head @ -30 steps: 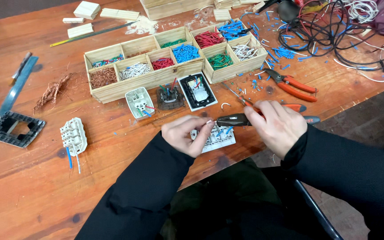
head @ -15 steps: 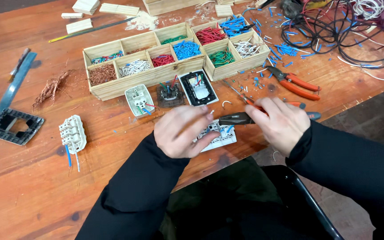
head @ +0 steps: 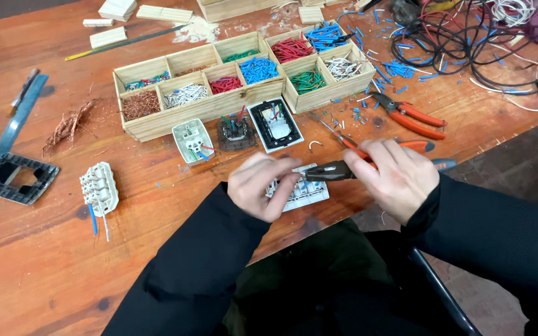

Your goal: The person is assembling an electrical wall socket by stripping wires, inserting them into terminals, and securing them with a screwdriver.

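Right grip (head: pixel 393 177) closed around pliers (head: pixel 334 170), left (head: pixel 263 185) on white socket module (head: pixel 300 191)

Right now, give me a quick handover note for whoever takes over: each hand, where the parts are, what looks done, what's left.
Left hand: steadies the white socket module at the table edge.
Right hand: grips black-nosed pliers, tip over the module.
Nearby: three more modules below the wooden tray of sorted wire bits; a white terminal block to the left; orange cutters to the right.
Done: tray compartments hold wire bits by colour.
Left: the held module appears to be mid-work; I cannot tell how far along it is.
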